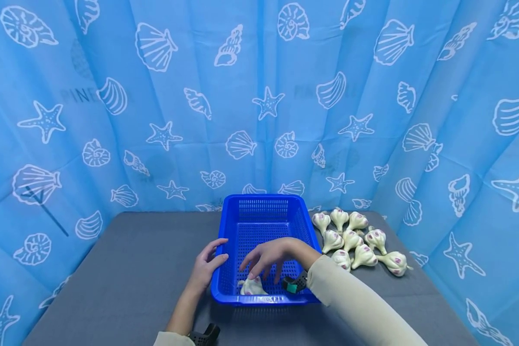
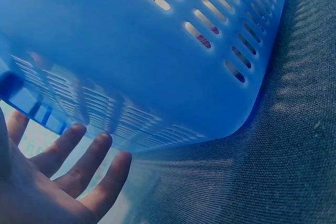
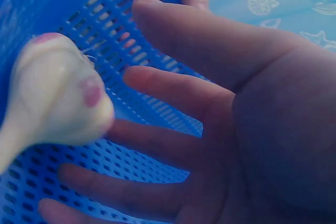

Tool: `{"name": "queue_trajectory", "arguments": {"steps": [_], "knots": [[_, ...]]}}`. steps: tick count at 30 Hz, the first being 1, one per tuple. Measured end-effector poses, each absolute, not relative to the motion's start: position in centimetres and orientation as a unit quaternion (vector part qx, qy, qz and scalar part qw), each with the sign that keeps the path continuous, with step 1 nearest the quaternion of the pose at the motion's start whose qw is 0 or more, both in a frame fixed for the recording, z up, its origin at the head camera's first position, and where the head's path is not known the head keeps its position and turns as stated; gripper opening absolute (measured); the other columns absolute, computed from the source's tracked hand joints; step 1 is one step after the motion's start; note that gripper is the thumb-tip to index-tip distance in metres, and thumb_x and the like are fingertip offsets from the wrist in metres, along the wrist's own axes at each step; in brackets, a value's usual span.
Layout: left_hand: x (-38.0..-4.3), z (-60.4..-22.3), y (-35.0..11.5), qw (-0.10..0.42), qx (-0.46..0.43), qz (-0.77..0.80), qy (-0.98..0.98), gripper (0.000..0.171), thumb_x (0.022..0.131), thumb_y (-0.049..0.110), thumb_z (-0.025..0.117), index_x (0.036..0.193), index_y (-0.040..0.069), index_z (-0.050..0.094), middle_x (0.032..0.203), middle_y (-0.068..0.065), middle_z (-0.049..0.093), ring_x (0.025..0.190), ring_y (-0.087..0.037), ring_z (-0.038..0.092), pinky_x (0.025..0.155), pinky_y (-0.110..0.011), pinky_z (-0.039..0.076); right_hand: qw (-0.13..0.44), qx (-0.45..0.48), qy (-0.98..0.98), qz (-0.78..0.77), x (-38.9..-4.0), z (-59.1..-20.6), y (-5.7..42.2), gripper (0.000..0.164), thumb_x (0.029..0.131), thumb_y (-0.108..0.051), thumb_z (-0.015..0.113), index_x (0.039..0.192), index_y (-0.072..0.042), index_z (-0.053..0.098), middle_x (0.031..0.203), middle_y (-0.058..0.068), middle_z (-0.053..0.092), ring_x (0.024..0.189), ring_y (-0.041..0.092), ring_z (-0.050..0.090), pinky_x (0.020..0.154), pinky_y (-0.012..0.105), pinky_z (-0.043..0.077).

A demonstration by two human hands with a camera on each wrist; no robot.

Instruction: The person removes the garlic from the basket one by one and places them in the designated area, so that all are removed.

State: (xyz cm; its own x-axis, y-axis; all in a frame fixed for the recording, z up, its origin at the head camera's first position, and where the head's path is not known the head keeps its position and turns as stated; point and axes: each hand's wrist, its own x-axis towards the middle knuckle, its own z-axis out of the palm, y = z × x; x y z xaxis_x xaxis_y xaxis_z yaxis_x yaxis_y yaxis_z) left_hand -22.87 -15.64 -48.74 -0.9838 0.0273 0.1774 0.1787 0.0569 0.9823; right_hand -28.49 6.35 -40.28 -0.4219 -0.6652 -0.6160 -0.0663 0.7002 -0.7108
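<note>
A blue plastic basket [image 1: 259,299] with slotted walls stands on the grey table. Inside it, near the front, lies a garlic bulb [image 1: 253,287], white with purple patches. My right hand [image 1: 270,254] reaches in from the right. In the right wrist view its fingers [image 3: 157,195] are spread loosely, one fingertip right at the garlic bulb [image 3: 63,90], and nothing is gripped. My left hand [image 1: 205,269] rests at the basket's left rim, thumb and forefinger at its edge. In the left wrist view the other fingers [image 2: 86,161] extend loosely outside the slotted wall, below the rim.
To the right of the basket, several garlic bulbs [image 1: 352,239] lie grouped on the table [image 1: 147,269]. Behind the table hangs a blue curtain [image 1: 259,120] printed with shells and starfish; it also closes off both sides.
</note>
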Motion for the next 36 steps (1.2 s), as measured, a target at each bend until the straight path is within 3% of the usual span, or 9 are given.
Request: {"name": "queue_trajectory", "arguments": {"steps": [12,22,36], "knots": [[-22.9,-49.1,-15.8,0.048,-0.062,-0.684,-0.726,0.041,0.095,0.020,0.062,0.135,0.014,0.055,0.139,-0.020,0.048,0.121,-0.041,0.051,0.092,-0.057,0.046,0.537,-0.228,0.762,-0.281,-28.1,-41.4,4.5,0.027,0.094,-0.022,0.065,0.120,-0.020,0.067,0.116,-0.002,0.062,0.095,0.027,0.064,0.076,0.051,0.055],[-22.8,-48.7,-15.7,0.043,-0.061,-0.679,-0.730,0.041,0.096,0.015,0.060,0.135,0.011,0.054,0.141,-0.023,0.046,0.121,-0.045,0.049,0.092,-0.060,0.045,0.548,-0.226,0.757,-0.275,-28.2,-41.5,4.6,0.024,0.091,-0.015,0.069,0.115,-0.015,0.067,0.113,0.005,0.061,0.098,0.023,0.060,0.081,0.055,0.052],[-23.2,-49.3,-15.7,0.060,-0.067,-0.681,-0.727,0.040,0.094,0.021,0.063,0.133,0.014,0.056,0.138,-0.021,0.049,0.119,-0.042,0.052,0.090,-0.057,0.047,0.459,-0.265,0.795,-0.296,-28.7,-41.8,6.1,0.029,0.086,-0.011,0.073,0.113,-0.011,0.063,0.106,0.004,0.063,0.093,0.021,0.062,0.073,0.045,0.056]]}}
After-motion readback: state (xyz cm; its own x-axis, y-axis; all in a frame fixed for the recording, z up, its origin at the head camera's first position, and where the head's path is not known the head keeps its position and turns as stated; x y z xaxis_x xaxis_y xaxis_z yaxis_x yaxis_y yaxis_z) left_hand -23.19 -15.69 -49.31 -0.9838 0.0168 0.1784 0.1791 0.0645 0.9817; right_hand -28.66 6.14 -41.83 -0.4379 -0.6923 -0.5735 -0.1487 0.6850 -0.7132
